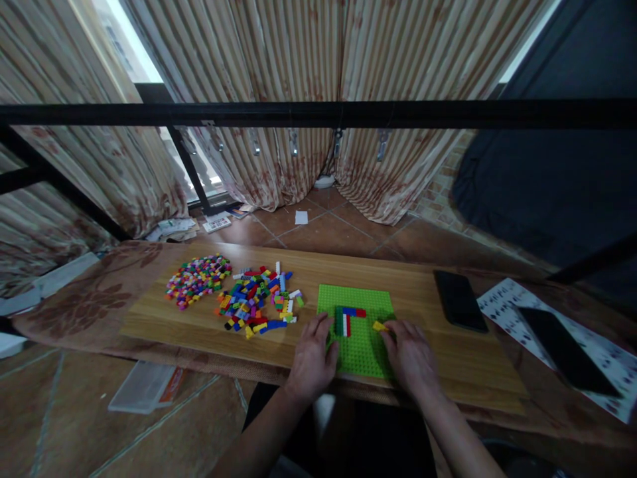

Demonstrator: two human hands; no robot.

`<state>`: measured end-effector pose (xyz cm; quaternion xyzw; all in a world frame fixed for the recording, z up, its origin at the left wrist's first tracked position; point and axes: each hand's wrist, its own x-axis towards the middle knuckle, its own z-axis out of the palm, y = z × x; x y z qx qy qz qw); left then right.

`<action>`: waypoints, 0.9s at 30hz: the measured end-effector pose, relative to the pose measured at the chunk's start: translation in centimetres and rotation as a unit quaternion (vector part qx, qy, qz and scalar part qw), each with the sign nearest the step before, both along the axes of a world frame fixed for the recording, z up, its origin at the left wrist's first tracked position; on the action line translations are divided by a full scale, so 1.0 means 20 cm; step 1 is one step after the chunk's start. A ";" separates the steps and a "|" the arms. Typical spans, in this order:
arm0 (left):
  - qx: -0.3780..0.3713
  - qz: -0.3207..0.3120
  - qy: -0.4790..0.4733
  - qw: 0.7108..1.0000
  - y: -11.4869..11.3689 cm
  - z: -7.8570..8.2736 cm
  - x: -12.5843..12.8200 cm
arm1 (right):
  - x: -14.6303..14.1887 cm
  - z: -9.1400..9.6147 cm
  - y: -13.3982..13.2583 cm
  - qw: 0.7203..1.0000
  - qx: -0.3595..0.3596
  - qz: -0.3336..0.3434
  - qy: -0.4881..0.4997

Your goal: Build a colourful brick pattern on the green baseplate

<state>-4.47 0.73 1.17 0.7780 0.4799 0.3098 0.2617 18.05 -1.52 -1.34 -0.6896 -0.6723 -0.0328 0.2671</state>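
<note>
A bright green baseplate (pixel 365 358) lies on the wooden board in front of me. Toward its upper left stand dark green, blue, red and white bricks (pixel 347 318) joined in a corner shape. My right hand (pixel 411 352) pinches a small yellow brick (pixel 380 326) over the plate's right side. Whether that brick touches the studs I cannot tell. My left hand (pixel 313 355) rests at the plate's left edge, its fingers loosely curved and thumb apart, with nothing seen in it.
Left on the wooden board (pixel 169 325) lie a heap of mixed bricks (pixel 253 299) and a pile of tiny colourful pieces (pixel 199 279). A black phone (pixel 460 301) lies at right, beside a printed sheet (pixel 512 302) under another dark device (pixel 567 348). A black rail (pixel 318 114) crosses beyond.
</note>
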 end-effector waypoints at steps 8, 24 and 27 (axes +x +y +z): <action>0.052 -0.046 0.173 0.982 0.03 -0.02 0.17 | -0.07 0.06 0.12 0.999 -0.011 0.042 -0.014; 0.090 -0.049 0.225 0.969 0.04 -0.12 0.23 | -0.03 0.03 0.32 0.979 -0.055 0.193 -0.027; 0.092 -0.049 0.233 0.967 0.04 -0.13 0.23 | -0.01 0.03 0.33 0.973 -0.058 0.223 -0.019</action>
